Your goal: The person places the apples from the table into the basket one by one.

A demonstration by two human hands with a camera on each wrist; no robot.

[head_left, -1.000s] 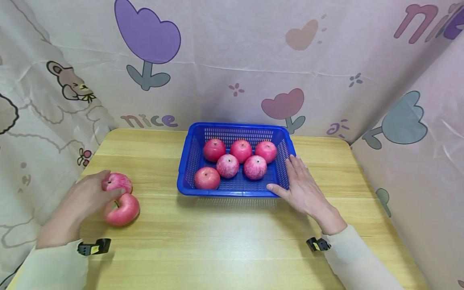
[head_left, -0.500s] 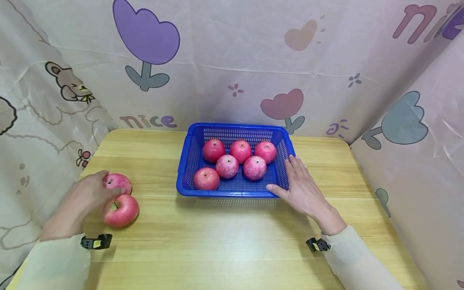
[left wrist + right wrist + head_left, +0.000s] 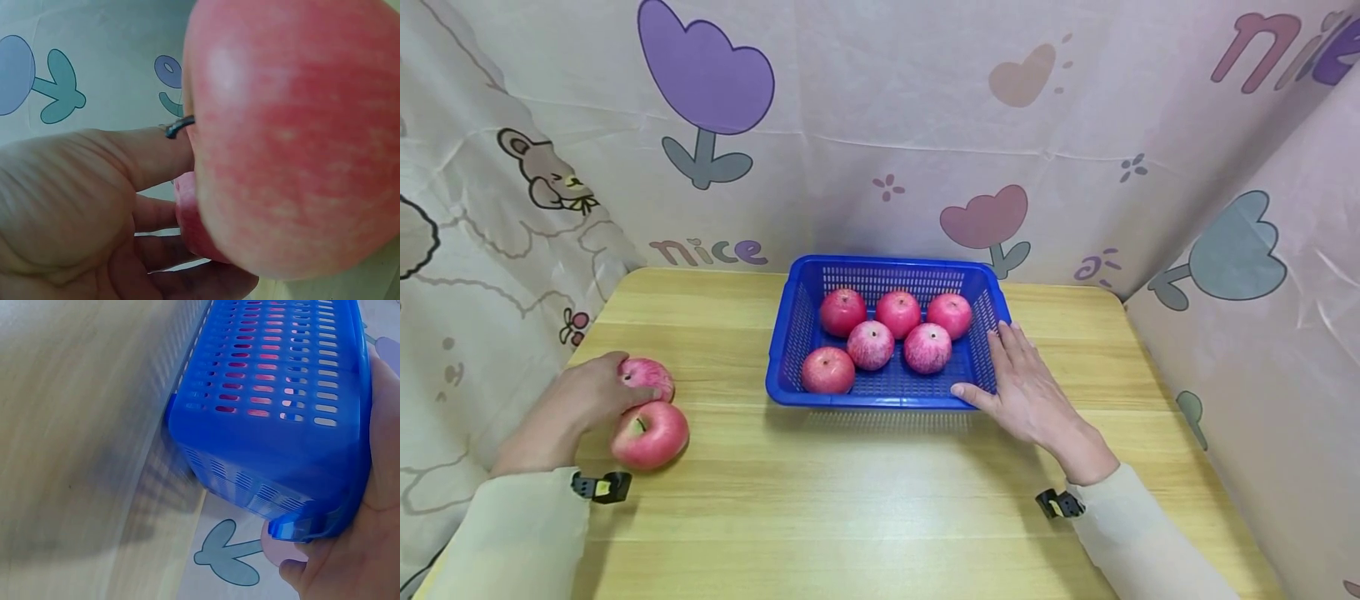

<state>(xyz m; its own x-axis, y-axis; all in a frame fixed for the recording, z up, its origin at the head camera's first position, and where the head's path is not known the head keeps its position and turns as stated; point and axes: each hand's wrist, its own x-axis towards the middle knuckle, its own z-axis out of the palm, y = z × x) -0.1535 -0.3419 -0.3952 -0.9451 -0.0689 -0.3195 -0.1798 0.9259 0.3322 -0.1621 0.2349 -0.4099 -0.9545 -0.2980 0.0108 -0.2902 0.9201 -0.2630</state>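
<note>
At the table's left, my left hand grips a striped pink-red apple, thumb on the near side and fingers round the far side. A second apple, smoother and with a dark stem, lies just in front of it. That nearer apple fills much of the left wrist view and hides most of the gripped one. My right hand rests with straight fingers on the right front corner of a blue plastic basket. Several red apples sit inside the basket.
The basket stands at the back middle of a light wooden table. Printed cloth hangs behind the table and along both sides. Black wrist cameras sit at both sleeve cuffs.
My left wrist and sleeve have shifted slightly forward and right while the fingers stay around the striped apple. The right hand, basket and apples inside keep their places.
</note>
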